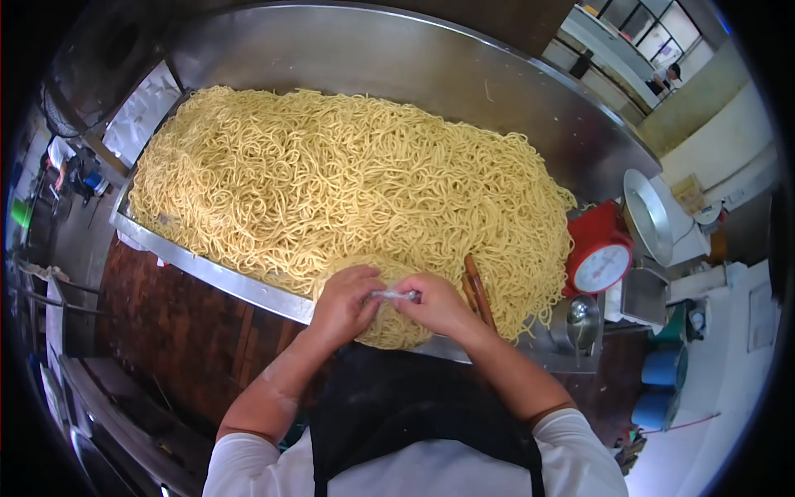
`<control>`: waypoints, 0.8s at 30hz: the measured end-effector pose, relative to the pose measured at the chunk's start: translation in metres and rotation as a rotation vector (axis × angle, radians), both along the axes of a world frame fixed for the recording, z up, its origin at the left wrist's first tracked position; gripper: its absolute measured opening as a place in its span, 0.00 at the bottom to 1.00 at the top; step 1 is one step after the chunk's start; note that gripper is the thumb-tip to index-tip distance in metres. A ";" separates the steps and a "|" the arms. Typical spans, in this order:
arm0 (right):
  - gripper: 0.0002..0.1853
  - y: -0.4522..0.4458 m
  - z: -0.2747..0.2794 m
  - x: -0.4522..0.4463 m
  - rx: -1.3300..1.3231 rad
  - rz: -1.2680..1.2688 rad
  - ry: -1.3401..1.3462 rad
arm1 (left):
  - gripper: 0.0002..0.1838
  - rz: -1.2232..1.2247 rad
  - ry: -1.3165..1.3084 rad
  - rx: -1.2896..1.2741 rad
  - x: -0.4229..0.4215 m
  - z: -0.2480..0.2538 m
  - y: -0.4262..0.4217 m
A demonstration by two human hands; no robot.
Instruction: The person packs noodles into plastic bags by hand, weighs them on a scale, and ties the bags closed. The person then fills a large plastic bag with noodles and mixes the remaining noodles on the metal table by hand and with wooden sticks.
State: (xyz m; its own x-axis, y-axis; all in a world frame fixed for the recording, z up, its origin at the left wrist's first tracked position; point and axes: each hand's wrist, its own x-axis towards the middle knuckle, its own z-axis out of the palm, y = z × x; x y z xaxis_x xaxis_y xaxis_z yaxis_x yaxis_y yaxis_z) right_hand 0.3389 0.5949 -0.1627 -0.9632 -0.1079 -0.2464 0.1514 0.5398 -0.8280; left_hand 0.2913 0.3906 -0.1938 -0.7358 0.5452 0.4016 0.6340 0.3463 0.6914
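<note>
A clear plastic bag of noodles point(389, 329) rests at the front edge of the metal tray point(224, 274). My left hand point(346, 302) pinches one side of the bag's twisted neck, and my right hand point(434, 303) grips the other end of it. The neck is stretched between the two hands, just above the bulging bag. Behind them a large heap of yellow noodles point(348, 174) fills most of the tray. Wooden tongs point(479, 294) lie on the noodles just right of my right hand.
A red scale point(598, 248) stands at the tray's right end, with a metal pan point(648, 217) behind it. A metal ladle point(583, 321) lies near the front right corner. Blue containers point(660, 369) stand low at the right. A person point(667, 76) is far off at the upper right.
</note>
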 end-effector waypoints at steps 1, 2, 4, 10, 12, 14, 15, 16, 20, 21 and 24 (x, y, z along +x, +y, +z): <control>0.16 -0.002 -0.001 0.002 -0.084 -0.024 -0.008 | 0.12 -0.004 0.012 -0.016 0.000 0.000 0.001; 0.16 -0.004 -0.001 0.002 -0.083 -0.027 -0.008 | 0.12 -0.009 0.025 -0.033 0.000 0.000 0.002; 0.13 -0.009 0.002 0.001 -0.176 -0.074 -0.028 | 0.12 -0.006 0.019 -0.024 0.000 -0.001 0.004; 0.11 -0.008 -0.007 0.000 -0.178 -0.092 -0.017 | 0.11 -0.029 -0.052 0.009 0.000 0.002 0.004; 0.12 -0.011 -0.017 0.001 -0.345 -0.130 -0.019 | 0.10 -0.050 -0.080 0.021 0.000 0.003 0.002; 0.13 -0.011 -0.022 0.000 -0.512 -0.173 -0.015 | 0.09 -0.051 -0.096 0.012 0.000 0.006 0.003; 0.14 -0.010 -0.023 -0.001 -0.524 -0.158 -0.036 | 0.09 -0.051 -0.095 0.012 -0.001 0.006 0.002; 0.16 -0.010 -0.023 -0.002 -0.537 -0.145 -0.057 | 0.09 -0.054 -0.095 0.028 -0.001 0.006 0.002; 0.13 -0.011 -0.020 -0.003 -0.555 -0.125 -0.064 | 0.06 -0.070 -0.211 0.055 -0.003 0.001 0.000; 0.11 -0.013 -0.016 -0.002 -0.512 -0.134 -0.051 | 0.06 -0.073 -0.209 0.054 -0.003 0.001 0.000; 0.09 -0.015 -0.007 -0.002 -0.411 -0.155 -0.033 | 0.04 -0.083 -0.291 0.105 -0.002 0.000 0.000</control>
State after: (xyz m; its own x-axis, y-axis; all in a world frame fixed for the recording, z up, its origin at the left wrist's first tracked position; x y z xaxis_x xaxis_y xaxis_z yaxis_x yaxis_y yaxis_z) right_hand 0.3367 0.5794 -0.1701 -0.9680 -0.0587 -0.2439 0.2344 0.1350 -0.9627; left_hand 0.2894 0.3908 -0.1938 -0.7829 0.5748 0.2379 0.4271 0.2186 0.8774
